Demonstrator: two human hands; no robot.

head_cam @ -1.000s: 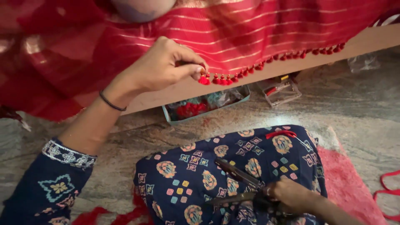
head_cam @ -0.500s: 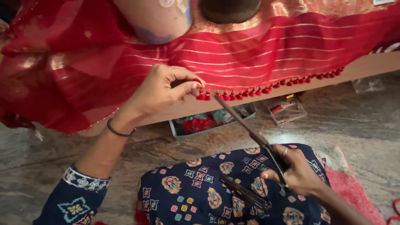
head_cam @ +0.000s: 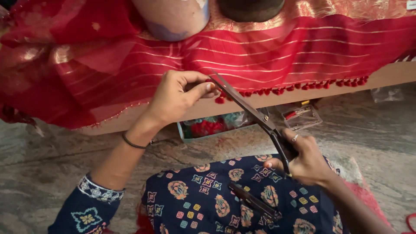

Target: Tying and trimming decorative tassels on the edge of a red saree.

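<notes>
The left hand (head_cam: 177, 95) is pinching the tasselled edge of the red sari (head_cam: 268, 52) draped over the bench (head_cam: 390, 76), fingers closed on it. The right hand (head_cam: 303, 160) is gripping black scissors (head_cam: 253, 115), their tips touching the edge beside the left fingertips.

Head view. The left hand (head_cam: 177, 95) is bare, with a thin dark bangle (head_cam: 132, 143) circling the wrist. The left forearm ends in a navy blue sleeve (head_cam: 86, 210) edged by a pale patterned cuff band and printed with a teal and yellow diamond motif. The right hand (head_cam: 305, 158) wears a small silver ring (head_cam: 294, 138) on one finger. The lap is covered by a navy printed garment (head_cam: 208, 199) bearing orange floral medallions, small multicoloured squares and teal motifs.
</notes>
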